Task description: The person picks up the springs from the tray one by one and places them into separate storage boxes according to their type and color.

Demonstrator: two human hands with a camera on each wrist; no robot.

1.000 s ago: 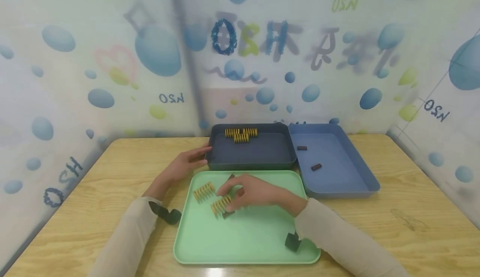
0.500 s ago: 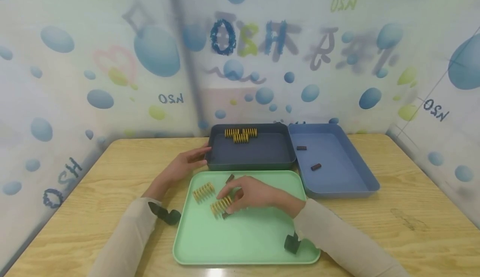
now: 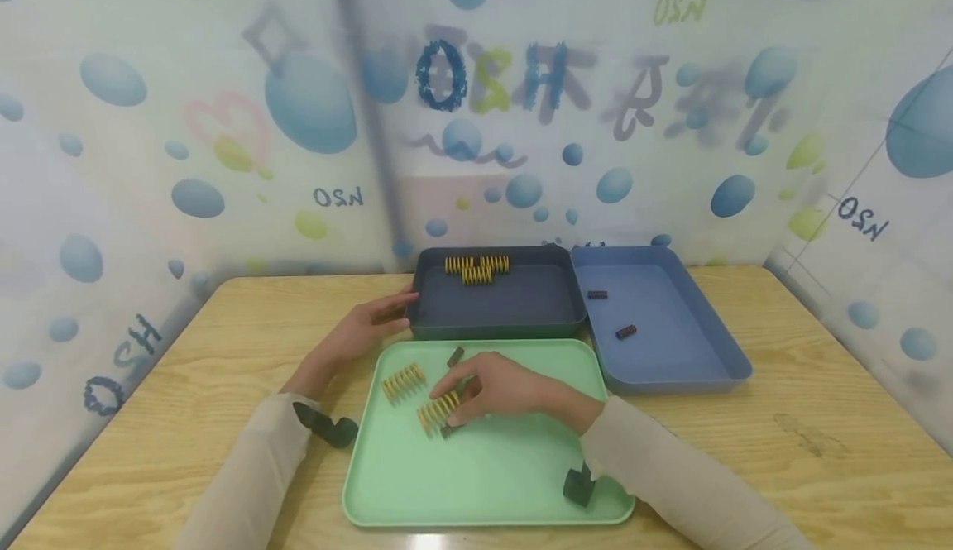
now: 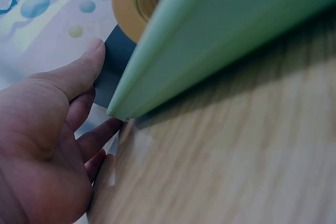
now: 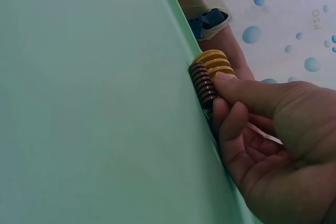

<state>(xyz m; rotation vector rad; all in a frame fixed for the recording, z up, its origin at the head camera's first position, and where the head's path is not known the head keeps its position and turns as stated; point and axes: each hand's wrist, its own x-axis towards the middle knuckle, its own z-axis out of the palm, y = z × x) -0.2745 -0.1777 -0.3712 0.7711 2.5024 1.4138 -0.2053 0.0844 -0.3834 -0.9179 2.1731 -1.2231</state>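
Observation:
My left hand (image 3: 362, 332) rests against the left side of the dark grey tray (image 3: 521, 320), fingers extended; in the left wrist view its thumb (image 4: 86, 66) is at the tray's wall. My right hand (image 3: 502, 385) is low over the green tray (image 3: 484, 484), thumb and fingers at the right end of a yellow coil spring (image 3: 436, 411), pinching it. Close beside that spring lies a small brown spring (image 5: 202, 85), partly covered by the thumb in the head view. Another yellow spring (image 3: 403, 382) lies to the left, and a second brown spring (image 3: 456, 356) lies behind the hand.
Several yellow springs (image 3: 477, 275) sit at the back of the dark grey tray. The blue tray (image 3: 681, 343) at right holds two brown springs (image 3: 626, 332). All three trays stand close together on a wooden table (image 3: 804, 418), before a patterned wall.
The right hand has shifted only slightly around the yellow spring, and more of the brown spring behind it shows. The left hand stays at the dark grey tray.

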